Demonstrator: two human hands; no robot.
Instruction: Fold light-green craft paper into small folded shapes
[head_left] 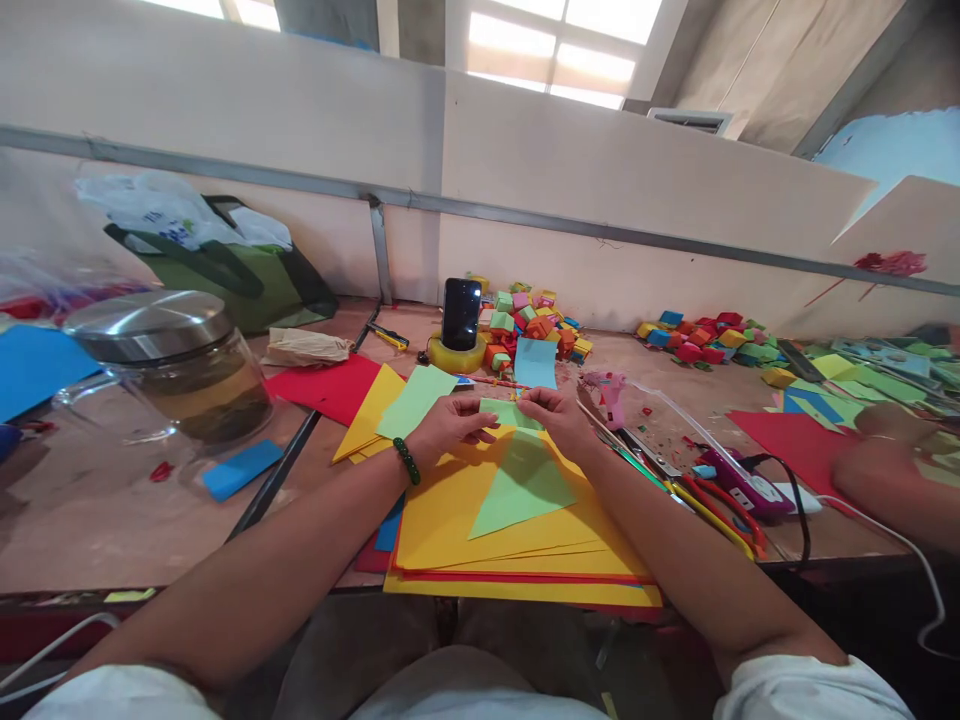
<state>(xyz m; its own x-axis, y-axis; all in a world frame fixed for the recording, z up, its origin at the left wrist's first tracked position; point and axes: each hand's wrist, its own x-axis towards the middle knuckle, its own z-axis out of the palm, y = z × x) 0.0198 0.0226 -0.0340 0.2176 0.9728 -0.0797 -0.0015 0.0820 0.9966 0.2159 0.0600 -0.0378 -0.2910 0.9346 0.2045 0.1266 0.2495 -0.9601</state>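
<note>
Between my two hands is a small piece of light green paper (501, 410), held above a stack of yellow sheets (442, 520). My left hand (452, 430), with a dark green bead bracelet at the wrist, pinches the paper's left end. My right hand (556, 418) grips its right end between thumb and fingers. Below them a larger light green sheet (521, 485) lies angled on the yellow stack. Another light green sheet (420, 398) rests beside my left hand, on yellow paper. Just beyond my hands stands a light blue paper piece (535, 362).
A phone (460, 314) stands on a yellow tape roll (456, 352) beside piled paper cubes (544, 325). Left stands a glass jug (202, 390). Pink glue gun (612, 398), scissors (649, 455) and purple power strip (739, 485) lie right, near another person's arm (892, 470).
</note>
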